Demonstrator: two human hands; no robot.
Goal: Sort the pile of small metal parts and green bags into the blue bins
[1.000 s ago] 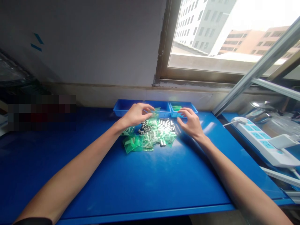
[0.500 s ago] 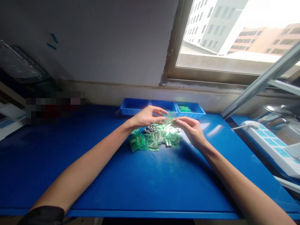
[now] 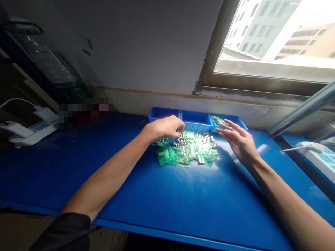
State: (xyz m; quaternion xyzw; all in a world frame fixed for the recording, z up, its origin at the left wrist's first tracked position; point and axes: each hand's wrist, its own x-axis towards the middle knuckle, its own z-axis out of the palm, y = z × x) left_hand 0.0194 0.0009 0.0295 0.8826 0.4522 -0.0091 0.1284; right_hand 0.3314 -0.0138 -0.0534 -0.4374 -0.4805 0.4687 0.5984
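A heap of small green plastic bags [image 3: 188, 153] with small silver metal parts lies on the blue table [image 3: 167, 202]. A cluster of dark metal balls [image 3: 180, 141] sits at the heap's far left side. My left hand [image 3: 164, 127] hovers over those balls with fingers curled in a pinch; what it grips is hidden. My right hand [image 3: 239, 141] is to the right of the heap, fingers stretched out and apart, holding nothing. Three blue trays stand behind the heap: the left tray [image 3: 162, 113], the middle tray [image 3: 196, 122], and the right tray [image 3: 238, 122] with green bags in it.
A white power strip [image 3: 318, 157] lies at the right edge, another white device [image 3: 28, 130] at the left. A wall and a window sill run behind the trays. A slanted metal bar [image 3: 303, 109] rises at the right.
The green bag held between both hands is gone from them. My left hand dropped to the metal balls; my right hand drew away to the right and spread. The view swung left.
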